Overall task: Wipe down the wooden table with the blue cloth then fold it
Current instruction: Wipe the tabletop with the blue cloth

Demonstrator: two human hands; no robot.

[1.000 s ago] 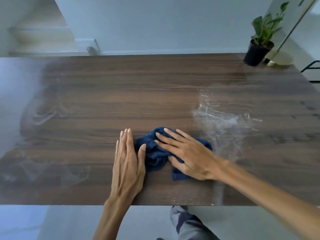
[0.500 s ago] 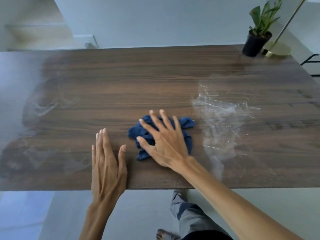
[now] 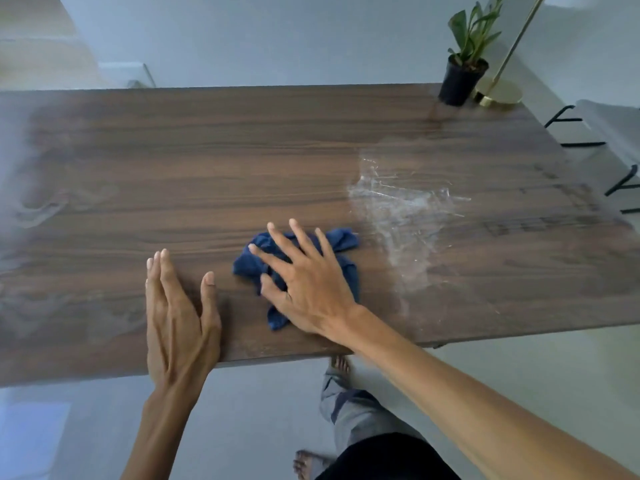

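A crumpled blue cloth (image 3: 343, 239) lies on the dark wooden table (image 3: 242, 161) near its front edge. My right hand (image 3: 304, 278) presses flat on top of the cloth with fingers spread, covering most of it. My left hand (image 3: 176, 317) rests flat on the bare wood to the left of the cloth, fingers together, holding nothing. A wet, shiny smear (image 3: 405, 209) spreads over the wood just right of the cloth.
A black potted plant (image 3: 462, 81) and a brass lamp base (image 3: 500, 93) stand at the table's far right corner. Black chair frames (image 3: 588, 133) sit past the right edge. My legs and bare feet (image 3: 346, 403) are below the front edge.
My right hand has pushed the cloth away from the front edge and toward the right. My left hand has slid left and nearer the front edge, away from the cloth.
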